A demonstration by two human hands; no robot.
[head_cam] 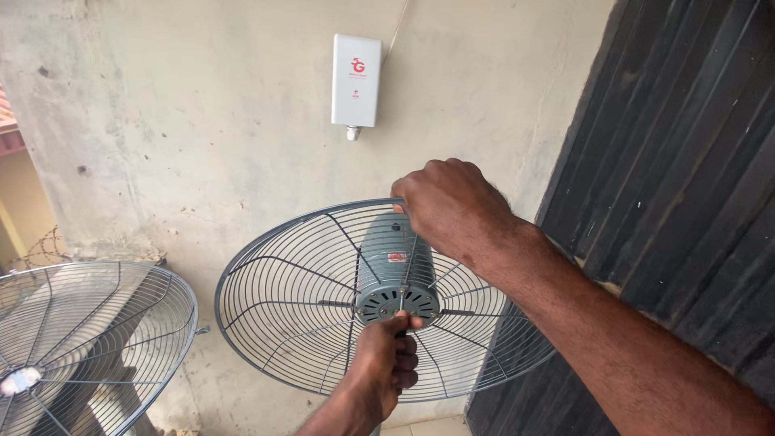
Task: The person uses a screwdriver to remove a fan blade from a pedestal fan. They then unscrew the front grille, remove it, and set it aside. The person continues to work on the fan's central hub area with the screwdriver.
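Right hand (452, 206) clamps the wire fan guard (282, 299) rim to steady it; left hand (387, 355) fisted around a tool handle under the grey motor housing (395, 274).

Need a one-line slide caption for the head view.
Right hand grips wire fan guard rim; left hand at grey motor base.

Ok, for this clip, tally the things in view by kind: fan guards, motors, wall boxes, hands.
Wire fan guards: 2, one around the motor, one at lower left
Grey fan motor: 1
White wall box: 1
Hands: 2, right hand at the guard's top rim, left hand below the motor
Total: 6
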